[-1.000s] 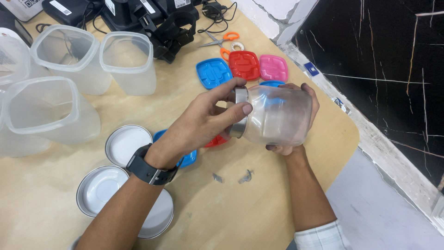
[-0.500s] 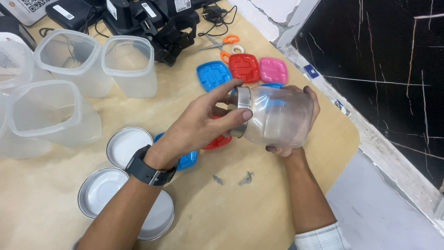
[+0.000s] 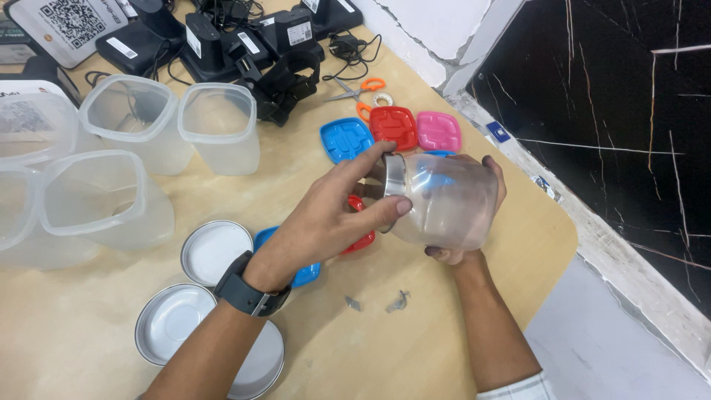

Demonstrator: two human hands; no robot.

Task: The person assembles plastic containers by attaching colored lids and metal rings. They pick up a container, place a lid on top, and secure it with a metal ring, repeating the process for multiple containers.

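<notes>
My right hand [image 3: 474, 222] cradles a clear plastic jar [image 3: 448, 204] lying on its side above the wooden table [image 3: 533, 237]. My left hand [image 3: 326, 218], with a dark watch on the wrist, grips the jar's silver metal lid [image 3: 392, 178] at its mouth, thumb below and fingers on top. Under my left hand lie a red lid [image 3: 361, 241] and a blue lid [image 3: 300, 274], partly hidden.
Blue [image 3: 345, 138], red [image 3: 394, 126] and pink [image 3: 438, 131] square lids lie beyond the jar. Several clear square containers [image 3: 218, 126] stand at the left. Round metal lids [image 3: 211, 252] sit near my left forearm. Scissors [image 3: 359, 89], black devices [image 3: 244, 44] at back; small scraps [image 3: 396, 302].
Almost nothing differs: both hands keep their hold on the jar and its lid, and my left hand's fingers have shifted slightly round the lid.
</notes>
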